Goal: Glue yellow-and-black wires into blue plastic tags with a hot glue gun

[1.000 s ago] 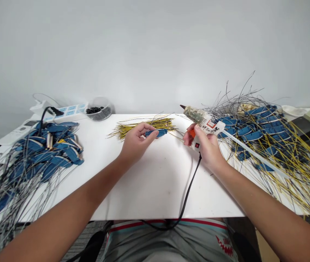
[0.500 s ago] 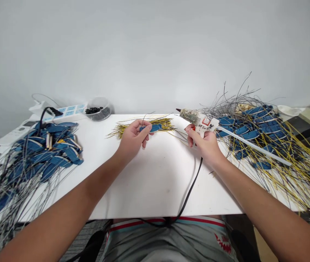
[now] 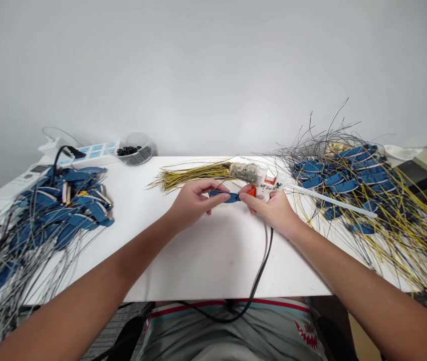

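Your left hand (image 3: 194, 203) has its fingers clenched on a slim blue plastic connector (image 3: 224, 196), likely light and stiff, best held by its body, at twelve o'clock above the white counter (image 3: 213, 260), while your right hand (image 3: 269, 209) grasps a white hot-glue gun (image 3: 253, 174).

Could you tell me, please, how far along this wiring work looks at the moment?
A good deal looks done: wired blue connectors lie heaped on the right, and another heap lies on the left. In hand, the left hand holds a blue connector, and the right hand grips a hot glue gun. Apparently left: the yellow-and-black wire bundle lying loose on the table.
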Motion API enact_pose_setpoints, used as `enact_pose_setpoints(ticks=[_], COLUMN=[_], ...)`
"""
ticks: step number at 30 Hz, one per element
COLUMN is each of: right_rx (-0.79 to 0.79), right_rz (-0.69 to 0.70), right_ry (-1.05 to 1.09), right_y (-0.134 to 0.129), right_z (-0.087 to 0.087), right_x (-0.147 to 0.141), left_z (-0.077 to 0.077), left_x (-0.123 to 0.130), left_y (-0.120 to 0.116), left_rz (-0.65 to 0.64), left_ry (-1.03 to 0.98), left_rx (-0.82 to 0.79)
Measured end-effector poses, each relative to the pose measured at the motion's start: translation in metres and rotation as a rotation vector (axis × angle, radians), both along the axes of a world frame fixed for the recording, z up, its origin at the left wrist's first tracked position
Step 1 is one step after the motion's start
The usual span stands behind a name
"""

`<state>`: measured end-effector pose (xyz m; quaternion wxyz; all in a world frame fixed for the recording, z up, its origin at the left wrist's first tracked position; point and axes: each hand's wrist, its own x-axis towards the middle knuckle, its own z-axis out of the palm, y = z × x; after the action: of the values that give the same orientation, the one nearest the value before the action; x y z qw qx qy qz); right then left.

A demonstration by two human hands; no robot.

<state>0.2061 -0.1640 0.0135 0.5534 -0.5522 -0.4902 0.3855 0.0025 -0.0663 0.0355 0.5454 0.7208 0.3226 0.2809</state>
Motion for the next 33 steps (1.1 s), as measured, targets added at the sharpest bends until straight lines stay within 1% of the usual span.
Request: enact_pose_setpoints(ticks=[6, 12, 16, 19, 23, 26, 28, 30, 32, 33], right_rx=[-0.009, -0.036, -0.052, -0.069, -0.068, -0.076, -0.091, -0.104, -0.115, -0.117], right_rz=[0.062, 0.117, 0.221, 0.275, 0.268, 0.227, 0.172, 0.114, 0.078, 0.07], right_ry=[0.034, 0.115, 0.175, 0.206, 0.187, 0.134, 0.106, 0.097, 0.095, 0.097], right_y=[-0.003, -0.006, -0.008, -0.009, -0.008, -0.007, -0.006, -0.004, -0.003, -0.002], right_z=[0.002, 0.007, 0.008, 0.008, 0.007, 0.006, 0.005, 0.004, 0.002, 0.001], right_x=[0.002, 0.0, -0.002, -0.004, -0.004, -0.003, -0.002, -0.002, -0.001, -0.001], left_z=[0.0, 0.009, 0.011, 0.011, 0.01, 0.008, 0.006, 0.002, 0.0, -0.001], left_x=[-0.001, -0.001, -0.001, -0.001, 0.001, 0.002, 0.002, 0.002, 0.002, 0.001], left_y=[-0.004, -0.011, -0.016, -0.018, -0.018, -0.018, -0.018, -0.018, -0.016, -0.016], left_rz=[0.046, 0.048, 0.014, 0.021, 0.082, 0.13, 0.132, 0.137, 0.201, 0.249], left_ry=[-0.041, -0.1, -0.132, -0.136, -0.095, -0.032, 0.003, 0.015, 0.014, 0.013], left_rx=[0.041, 0.036, -0.004, -0.011, -0.006, 0.014, 0.062, 0.143, 0.276, 0.37])
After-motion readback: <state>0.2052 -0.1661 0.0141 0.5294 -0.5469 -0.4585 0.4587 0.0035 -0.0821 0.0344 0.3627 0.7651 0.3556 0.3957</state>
